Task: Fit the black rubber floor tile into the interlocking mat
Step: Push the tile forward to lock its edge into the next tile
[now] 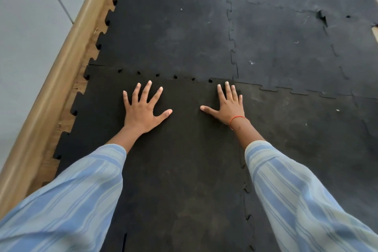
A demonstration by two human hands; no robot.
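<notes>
The black rubber floor tile [180, 149] lies flat in the lower middle of the view, its toothed far edge meeting the interlocking mat [276, 32] that spreads from 11 to 3 o'clock beyond it. Along that far seam a row of small dark gaps shows where the teeth are not fully seated, while at the tile's 3 o'clock side the jigsaw seam with the neighbouring mat piece looks closed. The tile's 9 o'clock edge is free, its square tabs jutting over a strip of wooden floor [67, 112].

The left hand [141, 110] rests palm down on the tile toward 11 o'clock, fingers spread wide and flat, grasping nothing. The right hand [229, 106] lies palm down toward 1 o'clock, fingers straight and closer together, thumb out toward the left hand; it too holds nothing, and its fingertips reach almost to the far seam. A thin red thread [236, 119] circles the right wrist. Both forearms wear blue striped sleeves [67, 200].

Beyond the wooden strip, at 9 to 11 o'clock, a rounded tan skirting [61, 67] runs along a pale grey wall [26, 26].
</notes>
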